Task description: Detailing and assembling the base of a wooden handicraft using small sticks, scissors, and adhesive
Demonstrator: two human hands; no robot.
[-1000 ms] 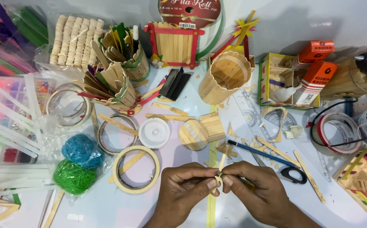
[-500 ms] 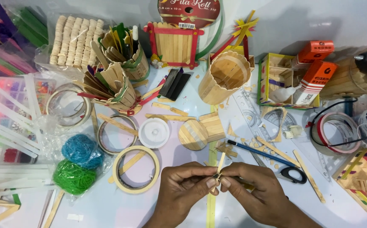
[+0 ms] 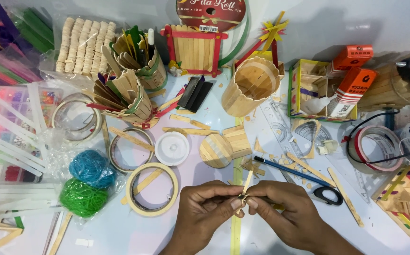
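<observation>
While two bare hands are meeting low at the centre of the head view, the left hand (image 3: 204,212) and the right hand (image 3: 284,216) are each pinching, thumb against forefinger, one thin pale wooden craft stick (image 3: 246,183) that is rising slantwise from between the fingertips over the white tabletop (image 3: 205,236). Two balls of rubber bands, one blue (image 3: 89,167) and one green (image 3: 81,197), are lying left of the hands. One beige masking-tape ring (image 3: 152,189) is sitting just beside the left hand, and one pair of black-handled scissors (image 3: 327,193) is lying near the right.
</observation>
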